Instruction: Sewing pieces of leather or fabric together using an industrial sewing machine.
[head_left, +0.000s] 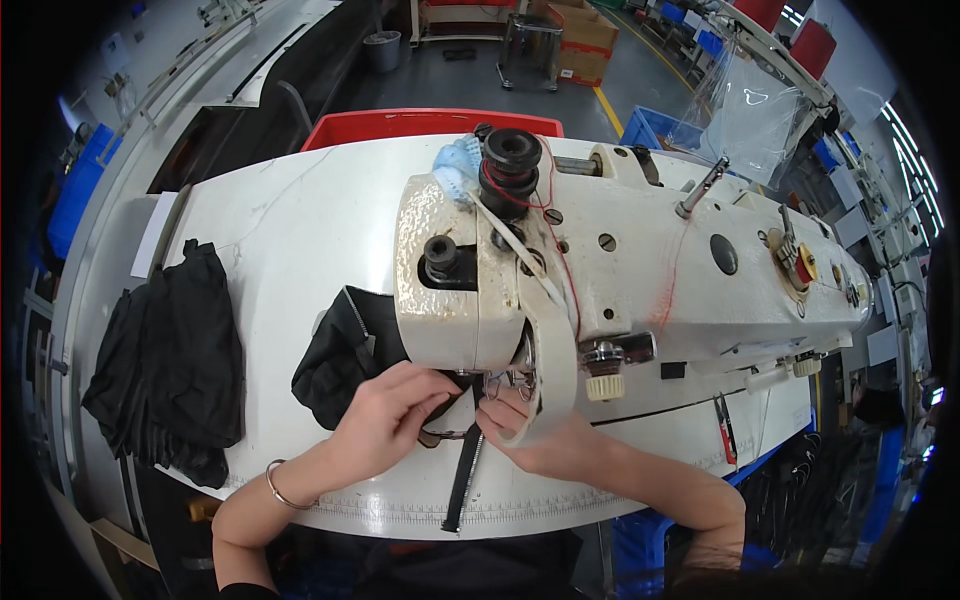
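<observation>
A white industrial sewing machine point(640, 270) stands in front of me, its head over a black cloth piece point(340, 365) with a zipper along its edge. My left hand point(385, 420), a bangle on its wrist, is closed in a pinch on the cloth's near edge, left of the needle area. My right hand point(550, 445) is on the other side, fingers bent against a narrow black zipper point(463, 480) that trails toward the table's front edge. The machine's curved cream guard point(550, 375) covers part of the right hand. The needle and presser foot are mostly hidden.
A pile of black cloth pieces point(190, 350) lies at the left of the white table point(300, 240). Red-handled thread snips point(725, 430) rest at the right. Beyond the table are a red bin point(430, 122) and a blue crate point(660, 130). Red thread runs over the machine.
</observation>
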